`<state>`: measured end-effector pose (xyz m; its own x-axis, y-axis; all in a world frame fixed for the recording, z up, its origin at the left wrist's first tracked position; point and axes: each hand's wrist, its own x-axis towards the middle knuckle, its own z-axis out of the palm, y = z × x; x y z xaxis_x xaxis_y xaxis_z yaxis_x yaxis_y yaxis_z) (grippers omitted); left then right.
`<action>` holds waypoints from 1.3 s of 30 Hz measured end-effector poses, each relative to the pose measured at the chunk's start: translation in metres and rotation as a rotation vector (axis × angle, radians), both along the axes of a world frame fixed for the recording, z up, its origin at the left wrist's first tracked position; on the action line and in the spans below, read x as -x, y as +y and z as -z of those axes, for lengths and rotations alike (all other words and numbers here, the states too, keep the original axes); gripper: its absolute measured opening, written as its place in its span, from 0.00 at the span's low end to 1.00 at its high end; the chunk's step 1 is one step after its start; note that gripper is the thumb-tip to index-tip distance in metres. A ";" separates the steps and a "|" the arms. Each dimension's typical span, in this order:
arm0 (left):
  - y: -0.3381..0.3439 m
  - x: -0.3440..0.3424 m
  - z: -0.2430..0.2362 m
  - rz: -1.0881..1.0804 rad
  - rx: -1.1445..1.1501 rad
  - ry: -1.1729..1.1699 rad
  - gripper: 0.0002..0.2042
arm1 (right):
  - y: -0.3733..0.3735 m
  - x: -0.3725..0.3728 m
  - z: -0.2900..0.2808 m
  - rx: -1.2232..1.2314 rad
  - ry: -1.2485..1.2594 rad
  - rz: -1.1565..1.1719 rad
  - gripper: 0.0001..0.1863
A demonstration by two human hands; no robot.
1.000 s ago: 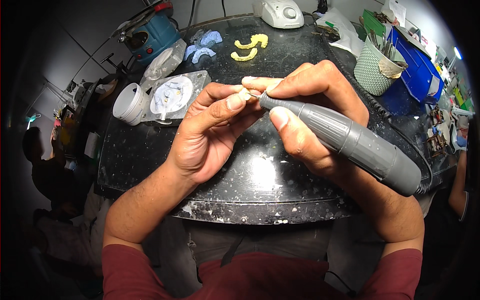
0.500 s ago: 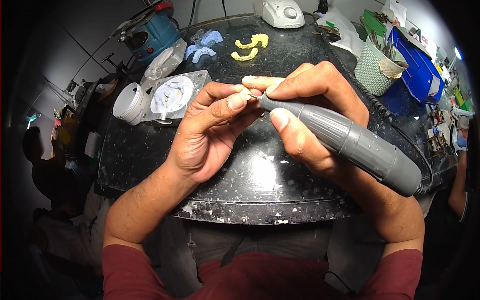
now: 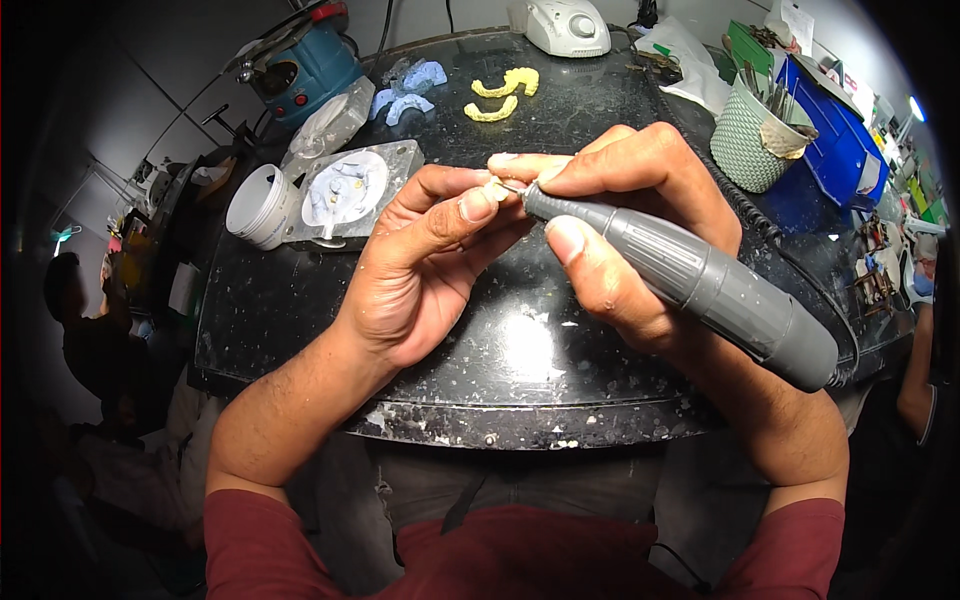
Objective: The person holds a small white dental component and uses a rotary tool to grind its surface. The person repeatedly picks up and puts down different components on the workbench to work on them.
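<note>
My left grip (image 3: 425,260) pinches a small cream piece (image 3: 494,188) above the counter (image 3: 600,380); it looks light, stiff and possibly brittle (best held by its sides). My right grip (image 3: 640,220) wraps the heavier-looking grey handpiece (image 3: 690,270) snugly.

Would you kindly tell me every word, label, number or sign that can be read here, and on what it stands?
White tub: print on its side, too small to read.
White sheet at the upper right: faint marks, too small and blurred to read.
Grey handpiece in the right hand: no lettering that I can make out.
</note>
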<state>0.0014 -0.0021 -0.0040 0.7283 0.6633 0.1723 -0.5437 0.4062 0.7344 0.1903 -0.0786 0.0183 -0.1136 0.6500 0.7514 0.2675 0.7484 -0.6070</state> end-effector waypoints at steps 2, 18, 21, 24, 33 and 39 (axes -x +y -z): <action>0.000 -0.001 -0.001 -0.002 0.002 0.000 0.06 | 0.000 -0.001 0.000 0.005 -0.018 0.009 0.10; -0.001 -0.004 -0.005 -0.081 -0.002 0.017 0.12 | 0.003 -0.004 0.003 -0.001 0.062 0.046 0.11; -0.002 -0.004 -0.007 -0.100 -0.021 0.032 0.13 | 0.002 -0.005 0.002 0.000 0.043 0.051 0.11; -0.004 -0.005 -0.008 -0.130 -0.051 0.052 0.13 | 0.001 -0.005 0.001 0.002 0.031 0.057 0.11; -0.005 -0.003 -0.007 -0.172 -0.145 0.067 0.12 | 0.001 -0.003 0.000 -0.019 -0.049 0.073 0.10; -0.005 -0.003 -0.006 -0.178 -0.125 0.066 0.11 | -0.001 -0.002 -0.001 -0.004 -0.051 0.099 0.10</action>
<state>0.0044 -0.0069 0.0021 0.6140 0.7588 0.2173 -0.5480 0.2117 0.8092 0.1919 -0.0793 0.0190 -0.0875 0.6569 0.7488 0.3705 0.7192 -0.5877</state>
